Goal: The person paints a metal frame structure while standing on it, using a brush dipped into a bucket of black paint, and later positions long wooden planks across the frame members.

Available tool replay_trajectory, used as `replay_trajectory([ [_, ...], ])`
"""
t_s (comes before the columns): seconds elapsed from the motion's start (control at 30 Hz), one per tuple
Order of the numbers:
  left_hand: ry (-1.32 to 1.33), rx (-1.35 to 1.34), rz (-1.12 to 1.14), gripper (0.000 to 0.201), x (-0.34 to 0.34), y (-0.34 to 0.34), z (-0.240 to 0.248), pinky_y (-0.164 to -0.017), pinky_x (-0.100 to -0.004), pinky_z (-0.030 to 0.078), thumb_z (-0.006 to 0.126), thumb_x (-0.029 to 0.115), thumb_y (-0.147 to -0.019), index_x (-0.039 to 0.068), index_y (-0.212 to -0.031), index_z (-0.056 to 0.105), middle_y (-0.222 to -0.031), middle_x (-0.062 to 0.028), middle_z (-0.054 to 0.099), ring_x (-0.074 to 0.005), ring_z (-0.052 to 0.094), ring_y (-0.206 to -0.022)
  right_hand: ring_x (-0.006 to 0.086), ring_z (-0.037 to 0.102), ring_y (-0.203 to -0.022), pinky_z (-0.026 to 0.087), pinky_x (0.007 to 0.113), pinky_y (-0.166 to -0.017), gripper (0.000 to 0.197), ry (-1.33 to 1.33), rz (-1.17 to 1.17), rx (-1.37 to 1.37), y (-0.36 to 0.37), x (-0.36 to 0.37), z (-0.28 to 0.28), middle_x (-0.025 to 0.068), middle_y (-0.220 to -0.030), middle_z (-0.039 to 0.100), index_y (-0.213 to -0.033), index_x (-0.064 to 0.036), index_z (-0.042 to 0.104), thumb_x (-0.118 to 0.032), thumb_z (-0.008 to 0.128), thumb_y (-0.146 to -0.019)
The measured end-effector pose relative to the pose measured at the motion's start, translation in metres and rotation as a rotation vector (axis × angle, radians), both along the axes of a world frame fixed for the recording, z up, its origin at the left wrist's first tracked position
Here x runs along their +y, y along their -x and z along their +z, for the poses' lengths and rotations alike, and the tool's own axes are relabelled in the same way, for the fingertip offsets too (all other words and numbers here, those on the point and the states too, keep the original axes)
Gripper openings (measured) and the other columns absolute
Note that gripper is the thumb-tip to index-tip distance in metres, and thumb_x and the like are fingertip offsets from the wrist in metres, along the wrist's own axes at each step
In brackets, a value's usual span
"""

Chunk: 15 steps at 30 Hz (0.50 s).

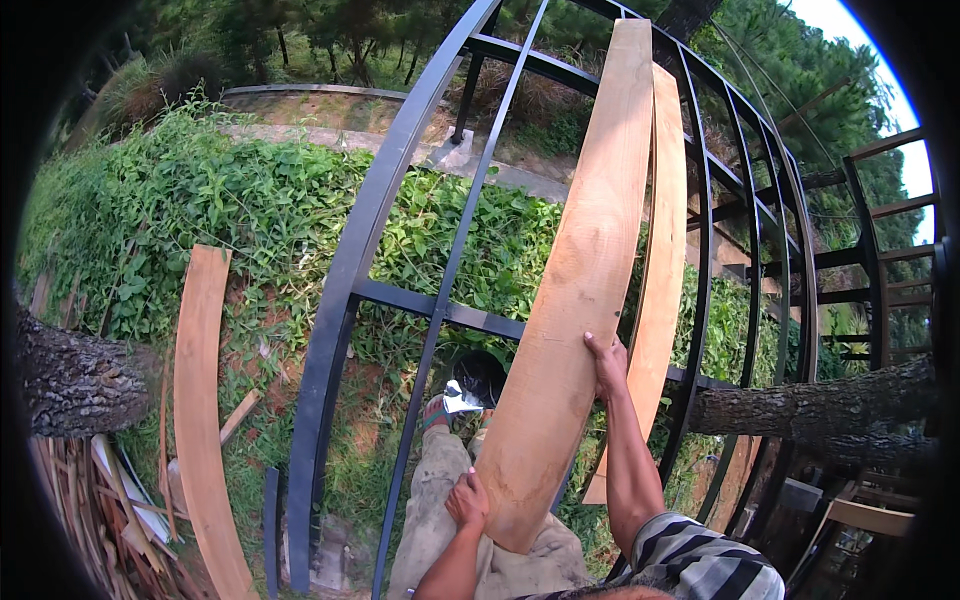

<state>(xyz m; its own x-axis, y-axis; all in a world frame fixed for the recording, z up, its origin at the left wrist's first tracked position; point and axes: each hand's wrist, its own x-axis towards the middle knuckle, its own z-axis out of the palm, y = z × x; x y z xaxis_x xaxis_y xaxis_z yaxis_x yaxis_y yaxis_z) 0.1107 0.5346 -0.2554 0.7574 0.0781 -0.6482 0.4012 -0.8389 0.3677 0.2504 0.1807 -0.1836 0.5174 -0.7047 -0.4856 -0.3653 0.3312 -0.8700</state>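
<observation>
A long, wide wooden plank [575, 270] runs from my lap away across a dark metal frame [345, 265]. My left hand [467, 500] is closed on its left edge close to the near end. Farther up, my right hand [607, 366] grips the right edge, thumb on top and the other fingers mostly hidden under the wood. A second, narrower plank [664, 230] lies on the frame just right of the held one, partly covered by it.
Another plank [203, 400] leans at the left beside scrap wood [105, 520]. Tree trunks [85, 380] stand at both sides. Below the bars are green plants [220, 200] and a dark bucket-like object [478, 375] by my foot. More metal framing [870, 260] rises at right.
</observation>
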Motion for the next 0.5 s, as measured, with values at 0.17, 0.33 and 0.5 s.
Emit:
replay_trajectory([
  [0.17,0.026,-0.008,0.036,0.053,0.005,-0.012,0.007,-0.079,-0.0585,0.049,0.042,0.047,-0.104,0.004,-0.089,0.07,-0.086,-0.0259,0.071,-0.0476,0.067,-0.086,0.0254,0.069,-0.102,0.058,0.041,-0.091,0.049,-0.01,0.036,-0.004,-0.013,0.004,-0.011,0.017,-0.121,0.068,-0.133,0.0041,0.054,-0.01,0.074,-0.09],
  [0.33,-0.042,0.004,0.045,0.054,0.016,-0.005,0.001,-0.078,-0.0584,0.049,0.042,0.047,-0.104,0.004,-0.09,0.071,-0.086,-0.026,0.071,-0.0482,0.067,-0.085,0.0233,0.07,-0.099,0.057,0.036,-0.087,0.044,-0.032,0.069,-0.021,-0.022,0.017,-0.033,0.0163,-0.117,0.07,-0.13,0.0051,0.058,-0.008,0.072,-0.091],
  [0.5,-0.062,0.037,0.086,0.055,0.021,-0.008,0.005,-0.078,-0.058,0.05,0.042,0.049,-0.104,0.004,-0.092,0.072,-0.088,-0.0254,0.071,-0.0474,0.067,-0.086,0.0234,0.07,-0.098,0.058,0.038,-0.089,0.046,-0.072,0.072,0.04,-0.025,0.023,-0.047,0.0158,-0.118,0.069,-0.132,0.0024,0.055,-0.009,0.073,-0.09],
])
